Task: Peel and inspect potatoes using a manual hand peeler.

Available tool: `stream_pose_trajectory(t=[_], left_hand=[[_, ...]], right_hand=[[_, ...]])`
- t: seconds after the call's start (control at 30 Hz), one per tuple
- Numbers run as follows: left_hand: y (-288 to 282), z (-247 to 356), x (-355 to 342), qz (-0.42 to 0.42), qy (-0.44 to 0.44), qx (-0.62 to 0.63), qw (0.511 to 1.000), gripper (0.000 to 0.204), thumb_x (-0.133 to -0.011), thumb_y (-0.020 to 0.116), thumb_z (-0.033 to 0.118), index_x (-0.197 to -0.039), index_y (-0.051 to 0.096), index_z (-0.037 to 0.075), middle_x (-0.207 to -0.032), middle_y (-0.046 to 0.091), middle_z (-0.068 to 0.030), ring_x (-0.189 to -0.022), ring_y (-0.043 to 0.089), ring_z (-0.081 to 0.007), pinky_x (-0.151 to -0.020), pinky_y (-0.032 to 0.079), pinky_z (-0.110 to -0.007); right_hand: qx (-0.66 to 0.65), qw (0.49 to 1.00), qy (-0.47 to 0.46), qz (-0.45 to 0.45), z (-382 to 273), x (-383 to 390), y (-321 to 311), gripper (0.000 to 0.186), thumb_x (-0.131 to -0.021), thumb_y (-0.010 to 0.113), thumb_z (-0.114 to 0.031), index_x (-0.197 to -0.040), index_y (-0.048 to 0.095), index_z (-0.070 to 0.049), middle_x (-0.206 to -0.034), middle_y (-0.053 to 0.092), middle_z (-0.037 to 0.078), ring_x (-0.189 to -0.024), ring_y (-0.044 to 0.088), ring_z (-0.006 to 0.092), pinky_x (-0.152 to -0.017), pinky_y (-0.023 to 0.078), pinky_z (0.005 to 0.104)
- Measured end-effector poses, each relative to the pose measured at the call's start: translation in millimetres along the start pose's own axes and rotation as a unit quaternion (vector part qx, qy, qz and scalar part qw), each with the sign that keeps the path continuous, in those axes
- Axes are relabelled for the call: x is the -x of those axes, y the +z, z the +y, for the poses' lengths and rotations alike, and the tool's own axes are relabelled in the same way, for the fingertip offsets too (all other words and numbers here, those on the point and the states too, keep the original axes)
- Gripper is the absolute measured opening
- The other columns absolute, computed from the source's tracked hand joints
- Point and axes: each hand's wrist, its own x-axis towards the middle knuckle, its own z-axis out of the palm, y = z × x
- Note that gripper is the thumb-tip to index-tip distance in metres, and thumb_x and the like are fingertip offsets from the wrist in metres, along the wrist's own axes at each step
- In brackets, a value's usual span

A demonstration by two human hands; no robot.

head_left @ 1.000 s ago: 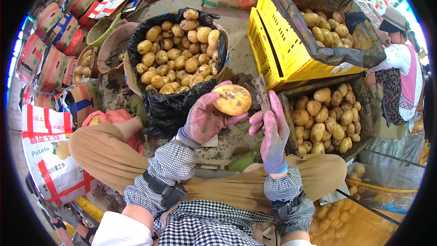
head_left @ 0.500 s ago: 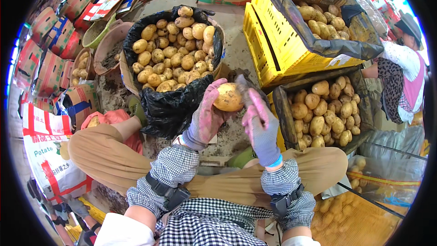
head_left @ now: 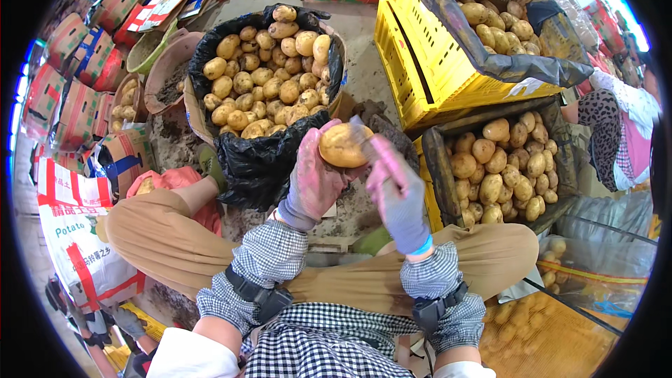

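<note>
In front of me, my left hand [head_left: 311,185], in a pink and grey glove, is closed round the lower left side of a muddy-spotted yellow potato [head_left: 344,145]. My right hand [head_left: 400,196], gloved alike, is at the potato's right side with fingers curled. A blurred grey thing [head_left: 361,130] shows between its fingers and the potato's top; I cannot make out what it is. Just beyond my left hand stands a round tub with a black plastic liner [head_left: 252,178], heaped with potatoes. Right of my right hand, a dark-lined crate [head_left: 435,161] holds more potatoes.
Yellow crates [head_left: 441,63] stand stacked at the far right, the top one lined and holding potatoes. A brown basin [head_left: 157,73], cartons [head_left: 77,108] and a white sack [head_left: 84,238] are on the left. Bagged potatoes [head_left: 553,262] lie at right, near another person [head_left: 623,126].
The potato and both hands have shifted slightly left and toward me. The grey thing has moved left onto the potato's upper right. The person at right has leaned partly out of view.
</note>
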Motion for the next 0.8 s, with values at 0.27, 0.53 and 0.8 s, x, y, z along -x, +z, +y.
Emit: stream_pose_trajectory(t=[0.27, 0.53, 0.8], left_hand=[[-6, 4, -1, -0.019, -0.121, 0.155, 0.980, 0.056, -0.100, 0.037, 0.043, -0.138, 0.038, 0.001, -0.138, 0.047, -0.0152, -0.127, 0.047, -0.0311, -0.108, 0.037, -0.048], [16, 13, 11, 0.031, 0.014, 0.026, 0.999, 0.053, -0.094, 0.054, 0.033, -0.135, 0.038, 0.004, -0.135, 0.046, -0.0138, -0.123, 0.049, -0.0279, -0.106, 0.039, -0.045], [10, 6, 16, -0.130, 0.172, -0.459, 0.862, 0.080, -0.077, 0.076, 0.014, -0.143, 0.031, 0.003, -0.145, 0.035, -0.0118, -0.135, 0.035, -0.0223, -0.112, 0.028, -0.034]], right_hand=[[0.169, 0.973, -0.146, -0.061, 26, 3, -4, 0.050, -0.082, 0.045, 0.013, -0.128, 0.058, -0.003, -0.079, 0.057, 0.001, -0.065, 0.052, 0.0074, -0.059, 0.046, 0.0216], [-0.137, 0.983, 0.125, 0.011, 5, -3, -11, 0.044, -0.100, 0.046, -0.023, -0.140, 0.042, -0.005, -0.105, 0.060, 0.007, -0.077, 0.058, 0.0097, -0.065, 0.050, 0.0218], [-0.340, 0.930, 0.122, -0.069, 6, -8, -13, 0.058, -0.095, 0.052, -0.035, -0.138, 0.037, 0.001, -0.130, 0.051, 0.010, -0.121, 0.049, 0.0218, -0.107, 0.034, 0.0364]])
